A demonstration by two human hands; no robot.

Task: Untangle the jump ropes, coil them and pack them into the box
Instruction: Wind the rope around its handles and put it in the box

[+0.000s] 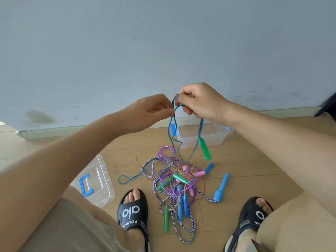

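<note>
Both hands raised, pinching blue rope.

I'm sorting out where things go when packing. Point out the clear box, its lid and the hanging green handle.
clear box [214,140]: head view, on its front wall.
lid [101,180]: head view, on the clear panel right of its blue handle.
hanging green handle [205,149]: head view, on the middle of its body.

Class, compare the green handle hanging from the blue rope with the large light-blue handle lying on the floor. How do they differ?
The green handle dangles in the air from the blue rope; the light-blue handle lies flat on the floor. The green handle tapers smoothly; the light-blue handle has a wider collar where its braided rope enters. Both are plastic jump-rope handles.
</note>
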